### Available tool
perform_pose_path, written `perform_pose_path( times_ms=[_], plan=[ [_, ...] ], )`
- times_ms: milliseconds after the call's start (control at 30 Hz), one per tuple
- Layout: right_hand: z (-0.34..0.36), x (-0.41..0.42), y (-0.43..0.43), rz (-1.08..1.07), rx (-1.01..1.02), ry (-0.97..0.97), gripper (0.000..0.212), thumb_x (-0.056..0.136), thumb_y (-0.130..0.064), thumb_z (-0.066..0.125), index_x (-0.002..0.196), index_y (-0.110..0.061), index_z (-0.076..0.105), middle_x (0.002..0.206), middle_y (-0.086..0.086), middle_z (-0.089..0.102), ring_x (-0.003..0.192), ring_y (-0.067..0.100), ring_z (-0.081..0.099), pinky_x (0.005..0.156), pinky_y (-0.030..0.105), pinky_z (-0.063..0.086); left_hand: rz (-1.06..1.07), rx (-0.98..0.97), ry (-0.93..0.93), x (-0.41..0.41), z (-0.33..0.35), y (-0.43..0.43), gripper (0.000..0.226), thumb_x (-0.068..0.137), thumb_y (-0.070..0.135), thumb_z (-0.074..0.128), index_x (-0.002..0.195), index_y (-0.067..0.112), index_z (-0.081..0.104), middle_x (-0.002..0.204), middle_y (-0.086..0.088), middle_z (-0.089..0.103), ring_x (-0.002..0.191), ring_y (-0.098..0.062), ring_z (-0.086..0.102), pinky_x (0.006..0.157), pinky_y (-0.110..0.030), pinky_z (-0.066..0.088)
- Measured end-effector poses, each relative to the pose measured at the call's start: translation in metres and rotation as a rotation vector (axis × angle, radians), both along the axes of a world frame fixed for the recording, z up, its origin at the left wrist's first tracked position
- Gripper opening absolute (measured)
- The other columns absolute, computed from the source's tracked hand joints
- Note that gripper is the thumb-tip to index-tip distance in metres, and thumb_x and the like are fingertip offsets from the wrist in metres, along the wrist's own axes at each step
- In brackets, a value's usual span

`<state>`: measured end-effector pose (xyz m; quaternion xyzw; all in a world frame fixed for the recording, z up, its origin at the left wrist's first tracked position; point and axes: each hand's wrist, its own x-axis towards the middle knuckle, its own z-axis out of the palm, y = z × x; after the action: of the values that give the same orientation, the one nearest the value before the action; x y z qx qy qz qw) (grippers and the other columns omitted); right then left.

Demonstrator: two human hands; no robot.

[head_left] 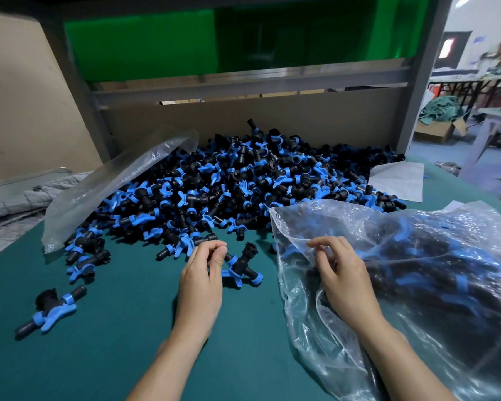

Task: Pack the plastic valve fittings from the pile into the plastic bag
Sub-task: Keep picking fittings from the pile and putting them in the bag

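A big pile of black valve fittings with blue handles (237, 180) covers the back of the green table (122, 328). My left hand (203, 273) grips one end of a black-and-blue valve fitting (242, 269) just in front of the pile. To the right lies a clear plastic bag (417, 285) holding several fittings. My right hand (342, 273) pinches the bag's film near its open edge. Two joined fittings (51, 309) lie apart at the front left.
An empty clear bag (110, 183) lies over the pile's left side. A white sheet (396, 180) sits at the back right. A cardboard wall (243, 117) and a grey metal frame (243, 82) close off the table's back. Grey padding (18, 201) lies at the left.
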<state>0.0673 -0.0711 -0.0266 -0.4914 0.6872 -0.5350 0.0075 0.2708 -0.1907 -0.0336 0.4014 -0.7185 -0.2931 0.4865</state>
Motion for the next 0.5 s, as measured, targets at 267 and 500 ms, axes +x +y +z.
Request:
perform_pose_path(
  times_ms=[267,500],
  plan=[
    [-0.0002,-0.0002,0.0000,0.007,0.001,0.004,0.018,0.098,-0.012,0.051,0.099,-0.025,0.064,0.094,-0.012,0.055,0.077,0.003,0.058,0.062,0.008,0.037,-0.057,0.223,0.220,-0.0009,0.0017,-0.0021,0.010,0.102,0.028,0.049,0.103,0.028,0.059,0.092,0.008,0.066,0.075,0.002,0.060,0.074,-0.029,0.051],
    [-0.0019,-0.0015,-0.0012,-0.003,-0.007,0.006,0.019,0.098,-0.011,0.052,0.098,-0.026,0.064,0.094,-0.010,0.055,0.074,0.004,0.057,0.063,0.011,0.038,-0.076,0.286,0.259,0.0029,0.0025,-0.0058,0.012,0.102,0.021,0.050,0.103,0.028,0.059,0.091,0.000,0.065,0.073,0.002,0.061,0.070,-0.017,0.049]
  ],
)
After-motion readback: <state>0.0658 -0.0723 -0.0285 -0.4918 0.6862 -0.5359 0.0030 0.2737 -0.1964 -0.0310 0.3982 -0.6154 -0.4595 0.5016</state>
